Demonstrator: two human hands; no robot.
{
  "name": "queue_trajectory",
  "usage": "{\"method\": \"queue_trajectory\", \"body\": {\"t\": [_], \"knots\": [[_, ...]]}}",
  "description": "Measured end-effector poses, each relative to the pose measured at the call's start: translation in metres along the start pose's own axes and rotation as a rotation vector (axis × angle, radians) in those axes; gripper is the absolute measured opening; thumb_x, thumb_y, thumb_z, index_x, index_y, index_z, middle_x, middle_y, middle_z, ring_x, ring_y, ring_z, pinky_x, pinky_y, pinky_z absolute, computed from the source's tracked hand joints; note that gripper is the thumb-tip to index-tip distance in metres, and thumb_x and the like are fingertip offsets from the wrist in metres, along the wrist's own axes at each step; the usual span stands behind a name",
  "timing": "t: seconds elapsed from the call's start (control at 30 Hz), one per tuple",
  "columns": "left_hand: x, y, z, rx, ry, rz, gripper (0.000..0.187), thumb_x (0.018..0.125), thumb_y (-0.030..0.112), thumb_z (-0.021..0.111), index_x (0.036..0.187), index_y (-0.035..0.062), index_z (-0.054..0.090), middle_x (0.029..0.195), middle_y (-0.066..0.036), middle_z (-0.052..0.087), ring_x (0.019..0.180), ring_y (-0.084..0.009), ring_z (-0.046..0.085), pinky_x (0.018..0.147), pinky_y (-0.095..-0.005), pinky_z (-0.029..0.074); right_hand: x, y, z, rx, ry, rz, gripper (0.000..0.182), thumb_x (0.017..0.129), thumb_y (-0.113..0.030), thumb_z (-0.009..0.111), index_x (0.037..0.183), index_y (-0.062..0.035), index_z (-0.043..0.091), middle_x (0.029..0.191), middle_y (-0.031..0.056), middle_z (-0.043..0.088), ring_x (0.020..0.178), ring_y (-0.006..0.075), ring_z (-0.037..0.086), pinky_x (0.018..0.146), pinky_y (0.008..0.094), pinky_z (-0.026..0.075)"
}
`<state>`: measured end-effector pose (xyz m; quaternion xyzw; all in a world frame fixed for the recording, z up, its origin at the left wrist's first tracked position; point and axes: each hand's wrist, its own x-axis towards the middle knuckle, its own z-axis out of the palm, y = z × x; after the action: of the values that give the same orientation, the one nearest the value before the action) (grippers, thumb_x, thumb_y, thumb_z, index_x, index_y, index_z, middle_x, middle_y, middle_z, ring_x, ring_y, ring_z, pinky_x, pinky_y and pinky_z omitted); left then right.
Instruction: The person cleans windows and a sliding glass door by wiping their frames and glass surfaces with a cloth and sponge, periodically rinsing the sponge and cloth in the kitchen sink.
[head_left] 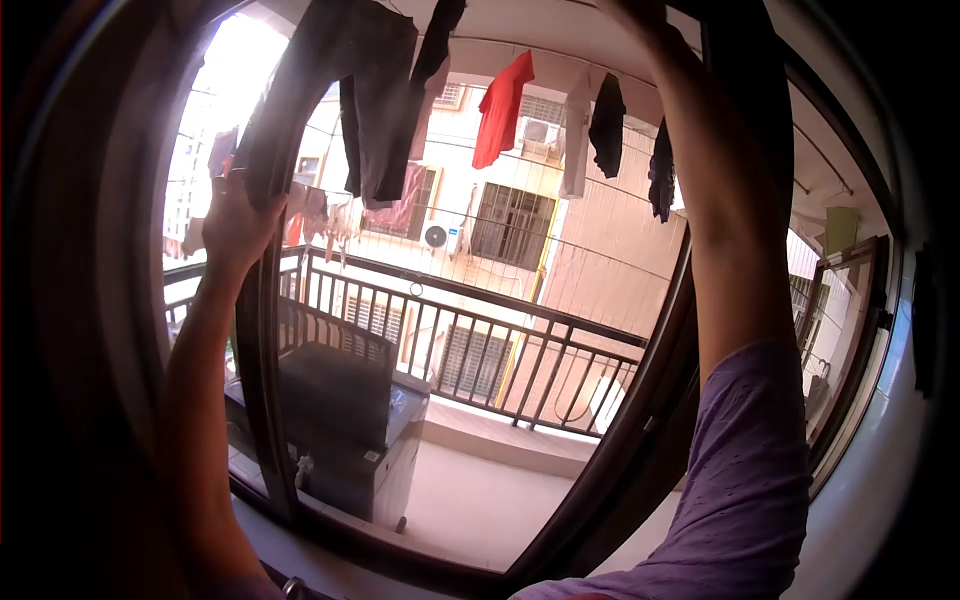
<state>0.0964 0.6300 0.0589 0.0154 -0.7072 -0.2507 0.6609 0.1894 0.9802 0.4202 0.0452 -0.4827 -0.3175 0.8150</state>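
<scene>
My left hand (240,220) is raised at the left, its fingers closed around the dark upright frame of a sliding glass panel (262,340). My right arm reaches up to the top edge of the view. Only the lower part of my right hand (637,10) shows there, and its fingers are cut off. Through the opening, dark trousers (375,95) hang close to the panel. A red garment (502,108), a white one (576,135) and a dark one (607,125) hang farther right.
A washing machine with its lid (335,395) raised stands on the balcony floor (480,485). Beyond it runs a dark metal railing (480,370). The dark bottom frame (420,555) crosses in front of me, and another window (845,340) stands at the right.
</scene>
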Motion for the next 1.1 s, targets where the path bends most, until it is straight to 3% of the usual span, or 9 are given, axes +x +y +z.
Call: {"method": "queue_trajectory", "body": {"t": [0.03, 0.17, 0.27, 0.4, 0.57, 0.67, 0.8, 0.97, 1.1], "knots": [[0.0, 0.003, 0.0, 0.015, -0.03, -0.011, 0.059, 0.074, 0.038, 0.071, 0.116, 0.0013, 0.05, 0.108, -0.02, 0.058, 0.095, -0.0338, 0.063, 0.082, -0.0423, 0.05, -0.006, 0.006, 0.008, 0.003, 0.122, -0.041, 0.021, 0.079, -0.006, 0.056, 0.099, -0.0033, 0.059, 0.095, 0.015, 0.064, 0.096, 0.0298, 0.06, 0.078, 0.0437, 0.05], [-0.002, 0.008, 0.0, -0.075, -0.045, -0.045, 0.053, 0.075, 0.034, 0.07, 0.114, 0.0022, 0.052, 0.103, -0.019, 0.059, 0.091, -0.0328, 0.063, 0.081, -0.0416, 0.05, 0.0, 0.051, -0.055, -0.042, -0.486, 0.197, 0.018, 0.076, -0.009, 0.059, 0.093, -0.0033, 0.064, 0.085, 0.0149, 0.067, 0.081, 0.0305, 0.066, 0.068, 0.0396, 0.056], [-0.002, 0.007, 0.0, -0.076, -0.006, -0.036, 0.051, 0.074, 0.032, 0.07, 0.113, 0.0022, 0.053, 0.102, -0.019, 0.06, 0.091, -0.0319, 0.063, 0.081, -0.0409, 0.05, 0.0, 0.078, -0.025, -0.17, -0.32, 0.152, 0.015, 0.076, -0.006, 0.059, 0.09, -0.004, 0.064, 0.085, 0.0163, 0.067, 0.081, 0.0295, 0.067, 0.068, 0.0378, 0.057], [-0.003, 0.004, 0.0, -0.089, -0.055, -0.05, 0.056, 0.075, 0.037, 0.07, 0.114, 0.0005, 0.051, 0.107, -0.018, 0.054, 0.095, -0.0311, 0.06, 0.082, -0.0422, 0.048, -0.003, -0.008, -0.016, 0.013, -0.035, 0.01, 0.02, 0.077, -0.001, 0.055, 0.097, -0.0036, 0.058, 0.095, 0.0178, 0.063, 0.092, 0.0309, 0.062, 0.074, 0.044, 0.054], [-0.003, 0.006, 0.0, -0.113, -0.037, -0.055, 0.056, 0.075, 0.037, 0.07, 0.114, 0.0013, 0.051, 0.106, -0.017, 0.054, 0.093, -0.0314, 0.061, 0.081, -0.0416, 0.049, -0.011, 0.047, -0.046, 0.134, -0.284, 0.144, 0.023, 0.079, -0.001, 0.056, 0.1, -0.0075, 0.059, 0.09, 0.0142, 0.063, 0.085, 0.0288, 0.064, 0.067, 0.0403, 0.056], [-0.003, 0.009, -0.003, -0.096, -0.039, -0.056, 0.056, 0.075, 0.037, 0.07, 0.114, 0.0016, 0.051, 0.106, -0.017, 0.054, 0.092, -0.0311, 0.061, 0.08, -0.0412, 0.049, 0.003, 0.051, -0.03, -0.161, -0.371, 0.138, 0.025, 0.078, -0.001, 0.058, 0.103, -0.0071, 0.06, 0.093, 0.0124, 0.063, 0.085, 0.0259, 0.062, 0.061, 0.0359, 0.057], [-0.003, 0.0, 0.005, -0.076, -0.021, -0.033, 0.057, 0.075, 0.038, 0.07, 0.115, 0.0018, 0.051, 0.106, -0.017, 0.054, 0.093, -0.031, 0.061, 0.08, -0.0416, 0.049, 0.002, -0.036, -0.007, 0.158, -0.114, 0.026, 0.033, 0.077, 0.001, 0.057, 0.109, 0.0056, 0.053, 0.099, 0.0166, 0.062, 0.093, 0.0275, 0.059, 0.09, 0.046, 0.042], [-0.002, 0.008, -0.003, -0.099, -0.026, -0.04, 0.055, 0.076, 0.039, 0.068, 0.115, 0.0024, 0.053, 0.107, -0.016, 0.054, 0.095, -0.0303, 0.061, 0.08, -0.0415, 0.049, -0.012, 0.027, -0.045, 0.087, -0.242, 0.302, 0.027, 0.08, -0.003, 0.054, 0.106, 0.0037, 0.053, 0.095, 0.0198, 0.063, 0.085, 0.0274, 0.063, 0.07, 0.038, 0.055], [0.0, 0.013, -0.007, -0.064, -0.044, -0.07, 0.056, 0.075, 0.039, 0.068, 0.115, 0.0026, 0.053, 0.108, -0.016, 0.054, 0.096, -0.0307, 0.06, 0.082, -0.0427, 0.048, -0.001, 0.027, -0.04, 0.005, -0.266, 0.222, 0.023, 0.076, 0.0, 0.057, 0.098, -0.0049, 0.059, 0.096, 0.0128, 0.064, 0.092, 0.0278, 0.061, 0.071, 0.0412, 0.053]]}}
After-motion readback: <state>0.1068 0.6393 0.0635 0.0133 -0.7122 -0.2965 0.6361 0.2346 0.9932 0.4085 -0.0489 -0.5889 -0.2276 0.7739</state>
